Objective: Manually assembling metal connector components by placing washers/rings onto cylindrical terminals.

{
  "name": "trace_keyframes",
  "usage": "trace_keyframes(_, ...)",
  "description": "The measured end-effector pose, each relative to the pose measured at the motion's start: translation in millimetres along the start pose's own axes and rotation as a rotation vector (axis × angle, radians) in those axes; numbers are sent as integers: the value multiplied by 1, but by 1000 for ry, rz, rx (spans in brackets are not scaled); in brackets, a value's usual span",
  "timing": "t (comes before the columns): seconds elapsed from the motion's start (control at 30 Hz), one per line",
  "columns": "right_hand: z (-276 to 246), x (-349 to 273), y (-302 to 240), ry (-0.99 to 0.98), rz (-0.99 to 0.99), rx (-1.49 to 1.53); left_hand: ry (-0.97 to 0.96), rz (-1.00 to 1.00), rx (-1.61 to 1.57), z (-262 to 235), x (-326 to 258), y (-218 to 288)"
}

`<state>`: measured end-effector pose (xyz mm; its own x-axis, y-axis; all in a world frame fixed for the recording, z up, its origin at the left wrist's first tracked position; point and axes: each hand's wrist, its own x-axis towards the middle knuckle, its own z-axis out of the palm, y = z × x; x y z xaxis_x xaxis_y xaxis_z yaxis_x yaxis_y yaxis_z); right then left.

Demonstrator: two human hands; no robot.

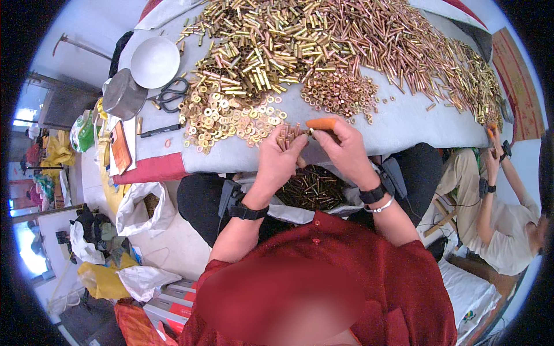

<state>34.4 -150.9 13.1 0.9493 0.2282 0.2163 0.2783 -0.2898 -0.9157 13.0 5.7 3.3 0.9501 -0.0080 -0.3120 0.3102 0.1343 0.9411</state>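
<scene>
Brass tubes, short, shiny and cut to many lengths, cover most of the grey cloth table in one broad heap. Nearer the edge lie a spread of flat brass washers and a smaller mound of coppery rings. A sack of darker tubes sits open in the lap. At the table's left end are a metal pot, a white bowl and black scissors.

The left hand is closed around a small bundle of tubes, their ends fanning up past the fingers. The right hand, with an orange cover on one fingertip, pinches a single piece at the bundle's top.

Each tube looks stiff, light and smooth, likely to slide or roll, so pinching it across the middle seems surest.

To the right, another person's hands are raised at the table's edge.
</scene>
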Motion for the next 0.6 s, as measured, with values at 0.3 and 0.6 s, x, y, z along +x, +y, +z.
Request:
trace_keyframes(0.3, -13, -8, -3, 1, -110, -164, 3, 230, 230, 13, -7, 7)
trace_keyframes(0.6, -15, -10, -6, 83, -11, -122, 23, 530, 538, 12, 2, -7)
